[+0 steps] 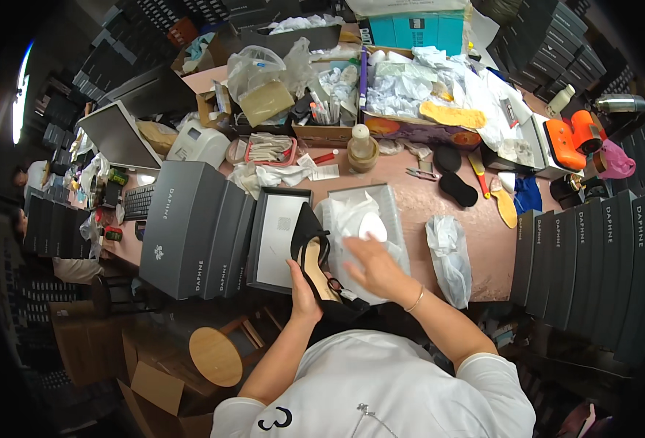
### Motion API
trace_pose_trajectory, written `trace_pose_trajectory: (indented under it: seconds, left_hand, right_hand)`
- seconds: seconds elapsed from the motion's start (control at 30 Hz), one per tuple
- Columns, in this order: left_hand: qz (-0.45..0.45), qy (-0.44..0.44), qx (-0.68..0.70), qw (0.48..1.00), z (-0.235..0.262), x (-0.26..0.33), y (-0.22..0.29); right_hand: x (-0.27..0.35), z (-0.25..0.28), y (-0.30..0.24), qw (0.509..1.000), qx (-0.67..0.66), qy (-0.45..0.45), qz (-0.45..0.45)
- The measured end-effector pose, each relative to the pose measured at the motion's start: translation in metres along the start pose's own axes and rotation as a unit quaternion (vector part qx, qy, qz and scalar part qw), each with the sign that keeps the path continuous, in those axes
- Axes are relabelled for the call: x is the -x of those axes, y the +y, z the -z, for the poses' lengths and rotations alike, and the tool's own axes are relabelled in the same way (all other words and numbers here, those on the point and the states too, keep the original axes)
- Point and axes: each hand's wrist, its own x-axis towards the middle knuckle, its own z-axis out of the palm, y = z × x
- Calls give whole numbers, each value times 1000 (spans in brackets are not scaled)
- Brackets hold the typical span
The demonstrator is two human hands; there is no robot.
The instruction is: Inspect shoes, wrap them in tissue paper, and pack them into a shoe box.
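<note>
Holding black shoe (314, 271) in left hand (305, 298), head view: thumb and fingers closed round its side, toe pointing away from the body. Shoe held above the table's (492, 266) near edge, between open grey box (270, 250) and translucent tray (400, 244). Right hand (377, 271) over tray, fingers spread, near white rounded piece (372, 225); contact cannot be told. White tissue (350, 207) in tray. Plastic-wrapped bundle (450, 261) right of tray. Closed grey boxes (183, 226) stand at left.
</note>
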Motion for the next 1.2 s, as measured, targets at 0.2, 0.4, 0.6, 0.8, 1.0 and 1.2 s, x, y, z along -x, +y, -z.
trace_pose_trajectory:
  seconds: [0.2, 0.4, 0.6, 0.8, 1.0, 1.2]
  left_hand:
    - [-74, -26, -43, 996, -16, 26, -42]
    - [25, -13, -35, 999, 10, 5, 23]
    - [-13, 7, -130, 991, 11, -13, 27]
    - [-37, -8, -152, 988, 0, 2, 19]
    - [-39, 27, -132, 990, 23, -5, 33]
    - [-49, 21, -156, 986, 24, 4, 32]
  right_hand:
    - [-27, -97, 17, 992, -105, -64, -33]
    - [4, -58, -40, 981, -92, -161, -50]
    - [3, -98, -35, 979, -132, -145, -49]
    - [24, -49, -51, 966, -162, -203, -20]
    - [2, -116, -40, 993, -76, -82, 21]
    - [-5, -89, -46, 973, -106, -204, -29]
